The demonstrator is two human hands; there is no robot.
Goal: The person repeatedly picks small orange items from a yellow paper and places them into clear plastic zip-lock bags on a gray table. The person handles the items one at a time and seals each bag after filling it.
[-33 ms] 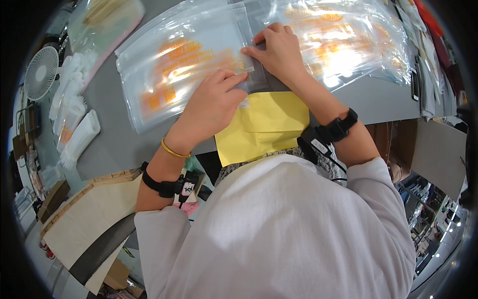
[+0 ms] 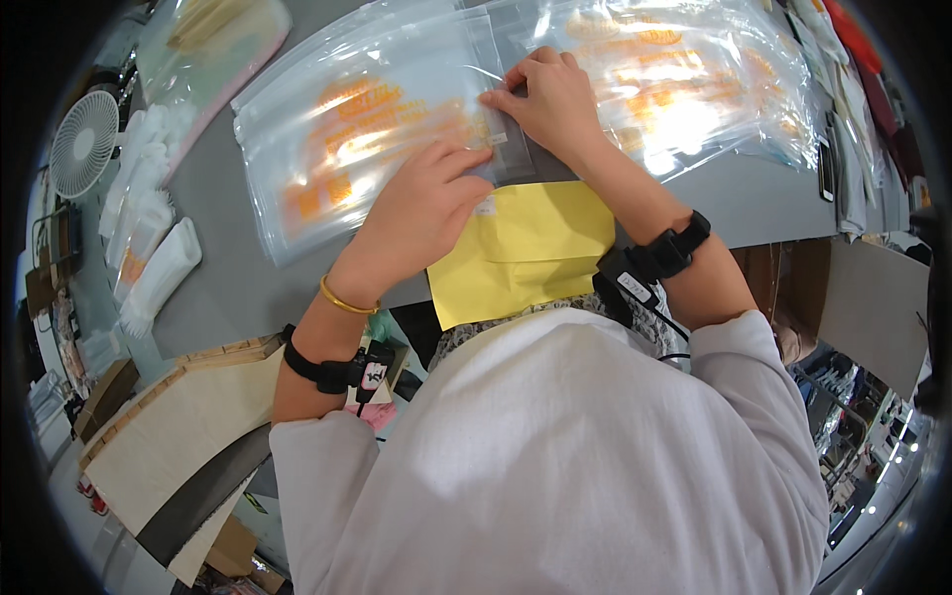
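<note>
A stack of clear plastic bags (image 2: 288, 139) with orange print lies in front of me on the left. My left hand (image 2: 426, 203) rests palm-down across its near right corner, with forefinger stretched to the edge and thumb apart. My right hand (image 2: 550, 104) is at the stack's right edge, its thumb and bent forefinger close together on the top bag's margin. The exact contact there is hard to make out through the glare. Below both hands, a yellow sheet (image 2: 540, 243) with a small white label hangs over the table's near edge.
More clear printed bags (image 2: 684, 89) are spread at the right. Rolled white plastic bags (image 2: 164, 273) lie at the left, near a white fan (image 2: 82, 146). A phone-like dark object (image 2: 826, 169) sits by the table's right end. Pale boards (image 2: 188, 416) stand at lower left.
</note>
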